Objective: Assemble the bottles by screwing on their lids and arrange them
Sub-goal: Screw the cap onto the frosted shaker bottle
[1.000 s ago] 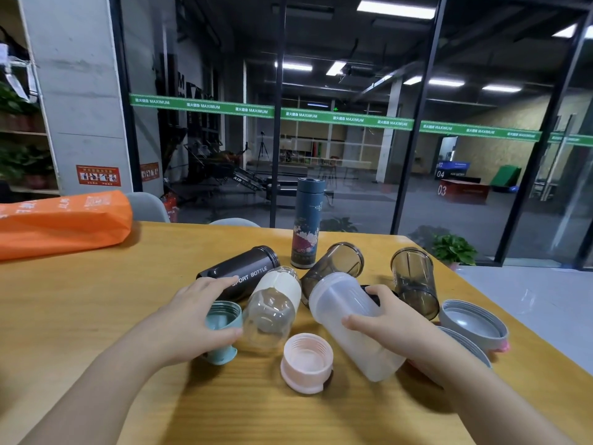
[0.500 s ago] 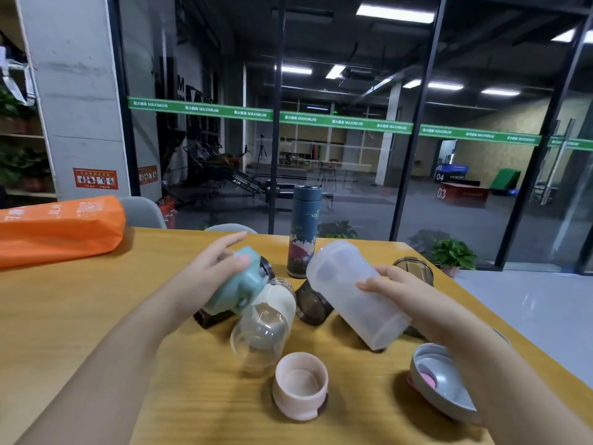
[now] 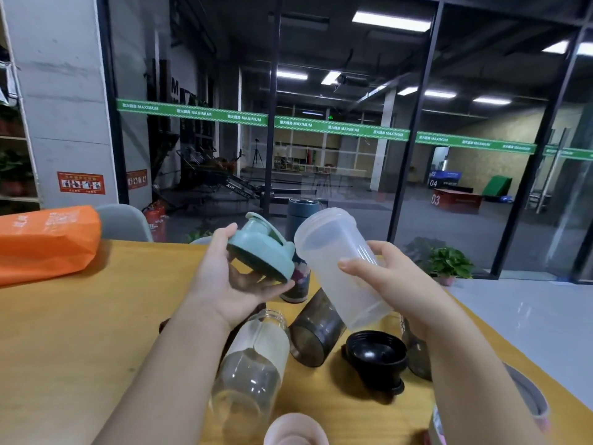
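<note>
Wooden table (image 3: 80, 332) fills the lower frame; glass wall behind it. Orange bag (image 3: 45, 242) lies on the table at 9 o'clock from the hands, well apart.

Frosted bottle (image 3: 340, 268), no lid, held above the table at centre, tilted with its open mouth toward 11 o'clock. Right hand (image 3: 391, 284) wraps its lower half, fingers curled round the far side, thumb across the near side.

Clear glass bottle (image 3: 250, 364) with a white band lies on its side at 6 o'clock from the left hand. Smoky tumbler (image 3: 316, 332) lies just beside it at 3 o'clock, partly under the frosted bottle. Blue patterned flask (image 3: 301, 213) stands upright behind the hands, mostly hidden.

Teal lid (image 3: 261, 252), tilted, underside facing the camera, just beside the frosted bottle's mouth at its 9 o'clock; contact unclear. Left hand (image 3: 231, 277) grips it, thumb on top edge, fingers beneath.

Black lid (image 3: 373, 358) rests open side up at 6 o'clock from the frosted bottle. Pink lid (image 3: 296, 430) at bottom edge, cropped.
</note>
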`<state>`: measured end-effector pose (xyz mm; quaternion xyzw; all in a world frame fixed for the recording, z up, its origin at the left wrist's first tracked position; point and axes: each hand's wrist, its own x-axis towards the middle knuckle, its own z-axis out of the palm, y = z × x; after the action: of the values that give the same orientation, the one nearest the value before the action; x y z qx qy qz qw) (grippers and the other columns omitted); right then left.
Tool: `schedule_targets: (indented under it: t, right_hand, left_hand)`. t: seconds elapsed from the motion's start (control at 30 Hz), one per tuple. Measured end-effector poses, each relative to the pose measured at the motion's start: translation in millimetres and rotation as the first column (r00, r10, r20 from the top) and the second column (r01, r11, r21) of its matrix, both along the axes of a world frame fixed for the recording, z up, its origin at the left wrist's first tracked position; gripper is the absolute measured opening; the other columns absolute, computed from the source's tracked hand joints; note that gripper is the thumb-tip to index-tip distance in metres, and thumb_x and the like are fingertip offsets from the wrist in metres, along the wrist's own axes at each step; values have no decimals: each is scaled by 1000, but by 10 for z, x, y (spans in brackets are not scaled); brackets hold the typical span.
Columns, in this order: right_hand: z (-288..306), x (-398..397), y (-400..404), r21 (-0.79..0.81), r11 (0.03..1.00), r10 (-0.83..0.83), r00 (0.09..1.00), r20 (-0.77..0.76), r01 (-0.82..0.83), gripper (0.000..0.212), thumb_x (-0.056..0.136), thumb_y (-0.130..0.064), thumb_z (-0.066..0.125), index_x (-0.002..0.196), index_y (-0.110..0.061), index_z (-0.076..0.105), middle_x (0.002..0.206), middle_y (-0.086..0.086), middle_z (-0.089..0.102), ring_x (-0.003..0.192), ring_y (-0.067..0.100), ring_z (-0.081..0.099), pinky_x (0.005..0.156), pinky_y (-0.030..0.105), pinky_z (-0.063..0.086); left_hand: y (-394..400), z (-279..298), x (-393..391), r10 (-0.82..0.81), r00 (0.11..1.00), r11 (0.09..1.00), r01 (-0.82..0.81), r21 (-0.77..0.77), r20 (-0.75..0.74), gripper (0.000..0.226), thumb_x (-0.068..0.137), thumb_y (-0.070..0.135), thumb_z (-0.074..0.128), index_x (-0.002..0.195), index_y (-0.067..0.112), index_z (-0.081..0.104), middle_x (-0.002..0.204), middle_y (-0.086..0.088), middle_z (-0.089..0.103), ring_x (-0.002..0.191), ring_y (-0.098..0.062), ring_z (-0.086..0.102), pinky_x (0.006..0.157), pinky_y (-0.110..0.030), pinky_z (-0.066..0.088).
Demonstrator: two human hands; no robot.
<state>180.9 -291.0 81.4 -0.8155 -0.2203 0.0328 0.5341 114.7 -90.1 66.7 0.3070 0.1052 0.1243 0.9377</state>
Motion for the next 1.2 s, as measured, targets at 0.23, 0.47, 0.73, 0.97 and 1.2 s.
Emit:
schedule_targets:
  t: [0.23, 0.47, 0.73, 0.97, 1.2]
  right_hand:
    - [-9, -60, 18, -125, 992, 16, 990, 138, 1, 75, 71, -51, 73, 134, -35, 36, 109, -16, 56, 91, 5, 61, 71, 26, 55]
    - [-72, -86, 36, -210, 977, 104, 947, 304, -40, 79, 68, -50, 76, 130, -48, 28, 106, -35, 42, 91, -10, 51, 59, 11, 46]
    - [-63, -145, 124, -342, 936, 220, 896, 387, -82, 88, 65, -51, 75, 136, -48, 24, 118, -28, 43, 103, -2, 50, 84, 21, 50]
    - [-38, -144, 98, -368, 929, 223, 866, 449, -48, 87, 66, -48, 76, 134, -49, 23, 115, -21, 48, 97, 2, 53, 77, 20, 51]
    - [-38, -124, 61, -390, 921, 231, 831, 506, -18, 86, 67, -45, 77, 134, -50, 22, 119, -23, 48, 100, 5, 52, 81, 24, 50]
  left_hand:
    - [84, -53, 70, 85, 996, 990, -83, -114, 13, 67, 80, 59, 61, 129, 14, 51, 126, -25, 52, 109, -47, 54, 96, -67, 35]
    - [60, -141, 121, 198, 978, 980, -198, -10, 64, 66, 74, 61, 63, 126, 23, 56, 123, -13, 64, 109, -38, 62, 106, -54, 37]
    - [-226, -131, 108, 308, 950, 951, -308, 13, -56, 56, 70, 63, 65, 103, 17, 64, 105, -8, 70, 99, -23, 64, 96, -36, 48]
    - [-310, -131, 81, 290, 957, 941, -289, 178, 18, 51, 62, 52, 66, 98, 14, 64, 101, -9, 70, 96, -23, 64, 94, -36, 49]
    - [-305, -201, 57, 245, 967, 927, -254, 277, 67, 51, 59, 47, 69, 96, 12, 64, 97, -11, 68, 91, -22, 62, 95, -36, 48]
